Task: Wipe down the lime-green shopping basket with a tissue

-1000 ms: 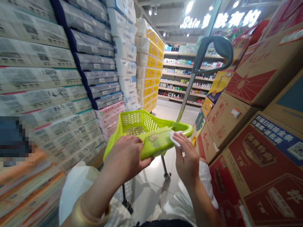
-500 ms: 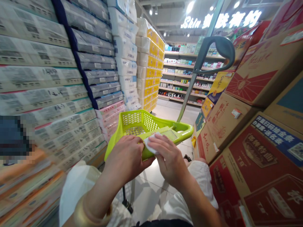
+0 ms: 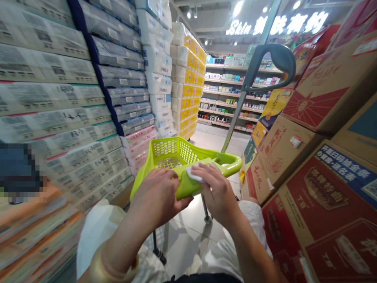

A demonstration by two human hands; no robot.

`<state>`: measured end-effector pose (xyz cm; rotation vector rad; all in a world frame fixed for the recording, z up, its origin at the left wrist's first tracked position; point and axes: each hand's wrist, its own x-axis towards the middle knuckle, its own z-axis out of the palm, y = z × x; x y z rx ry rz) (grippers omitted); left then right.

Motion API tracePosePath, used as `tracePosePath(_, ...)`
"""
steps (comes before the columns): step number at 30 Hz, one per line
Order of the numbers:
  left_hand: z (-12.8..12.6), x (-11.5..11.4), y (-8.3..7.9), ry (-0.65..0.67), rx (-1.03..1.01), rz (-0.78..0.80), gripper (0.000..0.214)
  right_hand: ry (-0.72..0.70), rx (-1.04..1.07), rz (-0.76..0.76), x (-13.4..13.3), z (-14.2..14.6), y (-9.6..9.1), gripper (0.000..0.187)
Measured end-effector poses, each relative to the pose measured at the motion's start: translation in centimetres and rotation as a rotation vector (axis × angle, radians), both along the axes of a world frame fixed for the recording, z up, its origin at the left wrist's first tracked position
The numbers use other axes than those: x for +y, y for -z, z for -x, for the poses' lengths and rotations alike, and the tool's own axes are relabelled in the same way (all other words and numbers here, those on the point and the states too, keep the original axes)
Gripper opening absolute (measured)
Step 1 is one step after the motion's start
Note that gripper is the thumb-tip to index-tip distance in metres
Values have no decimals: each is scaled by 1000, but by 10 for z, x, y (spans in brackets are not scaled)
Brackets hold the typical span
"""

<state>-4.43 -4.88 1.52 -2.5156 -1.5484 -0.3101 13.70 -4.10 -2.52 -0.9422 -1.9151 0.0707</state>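
Fingertips of the right hand (image 3: 216,192) press a folded white wipe (image 3: 193,174) against the lime-green handle bar (image 3: 185,188), the hand half closed to keep the wad pinned; whether it is cloth or tissue cannot be told. A second ago the wipe was at the bar's far right end, then slid left until it nearly met the other hand, and now it has edged slightly back toward the middle, which suggests rubbing strokes to and fro, with the surface still being worked over. The left hand (image 3: 157,190) stays clasped around the bar's left end, thumb underneath, seeming to steady it; a smooth, gold-toned bangle (image 3: 100,267) circles that wrist. The bar belongs to a shopping cart (image 3: 150,155) standing just before the person's knees, its glossy moulded plastic pierced with rounded slots. A straight metal pole (image 3: 234,122) rises tilted behind it, carrying a matte grey loop grip (image 3: 290,70). Beyond, crinkly film-wrapped paper packs (image 3: 188,102) stack on the left, while stiff, square-edged printed cartons (image 3: 324,204) wall the right.
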Motion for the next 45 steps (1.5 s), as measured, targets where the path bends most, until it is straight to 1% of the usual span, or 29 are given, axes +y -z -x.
tracePosePath(2, 2, 1, 1, 6, 2, -2, 40, 154, 70, -10, 4, -10, 4, 30)
tracePosePath(4, 4, 2, 1, 13, -3, 2, 41, 234, 111, -34, 4, -15, 8, 29)
tracePosePath(5, 5, 2, 2, 17, -12, 3, 41, 219, 105, -43, 2, -15, 9, 30)
tracePosePath(8, 7, 1, 1, 35, -45, 9, 38, 32, 12, -55, -7, -7, 9, 32)
tracePosePath(9, 7, 1, 1, 39, -49, 13, 38, -8, -13, -54, -8, -6, 9, 33)
tracePosePath(10, 8, 1, 1, 41, -48, 15, 38, -10, -19, -54, -8, -7, 8, 32)
tracePosePath(11, 8, 1, 1, 41, -43, 15, 39, 28, -6, -55, -6, -9, 9, 31)
tracePosePath(14, 9, 1, 2, 33, -21, 14, 41, 241, 76, -49, 3, -22, 10, 29)
tracePosePath(15, 10, 1, 2, 30, -16, 13, 41, 289, 94, -49, 4, -25, 11, 29)
tracePosePath(16, 10, 1, 3, 28, -16, 11, 41, 306, 99, -52, 4, -26, 12, 29)
tracePosePath(17, 10, 1, 3, 26, -18, 7, 40, 286, 91, -59, 2, -26, 12, 30)
tracePosePath(20, 11, 1, 3, 35, -24, -13, 39, 142, 41, -75, -4, -21, 13, 31)
tracePosePath(21, 11, 1, 3, 42, -24, -20, 39, 125, 43, -76, -4, -20, 13, 32)
tracePosePath(22, 11, 2, 3, 49, -24, -26, 40, 143, 59, -77, -3, -22, 14, 31)
tracePosePath(25, 12, 2, 4, 62, -24, -35, 41, 301, 134, -79, 2, -27, 15, 28)
tracePosePath(26, 12, 1, 4, 62, -20, -33, 41, 327, 142, -78, 2, -27, 15, 28)
tracePosePath(27, 12, 1, 5, 60, -15, -31, 41, 318, 134, -76, 1, -25, 14, 28)
tracePosePath(28, 12, 1, 5, 58, -12, -29, 41, 273, 110, -73, -1, -22, 13, 28)
tracePosePath(31, 11, 0, 4, 50, -20, -24, 40, 59, 1, -55, -8, -8, 8, 31)
tracePosePath(32, 11, -1, 3, 47, -23, -20, 40, 31, -19, -45, -8, -5, 5, 31)
tracePosePath(33, 10, -1, 3, 46, -23, -16, 40, 42, -22, -33, -7, -4, 3, 31)
tracePosePath(36, 10, -1, 1, 40, -8, -3, 42, 206, -4, 20, 4, -7, -6, 28)
tracePosePath(37, 10, -1, 1, 38, -4, -2, 43, 239, -16, 39, 8, -7, -10, 27)
tracePosePath(38, 10, -1, 0, 36, -2, 0, 43, 238, -41, 55, 11, -6, -14, 26)
tracePosePath(39, 9, -1, 0, 35, 0, 1, 43, 199, -77, 65, 13, -4, -19, 26)
tracePosePath(42, 9, -2, -1, 40, 3, 13, 39, -11, -201, 70, 16, 6, -32, 26)
tracePosePath(43, 9, -2, -1, 42, 6, 19, 38, -49, -235, 89, 17, 9, -36, 26)
tracePosePath(44, 9, -2, -1, 43, 8, 23, 37, -42, -259, 120, 18, 10, -39, 27)
tracePosePath(45, 8, -2, -1, 43, 10, 25, 37, 4, -280, 158, 20, 10, -42, 27)
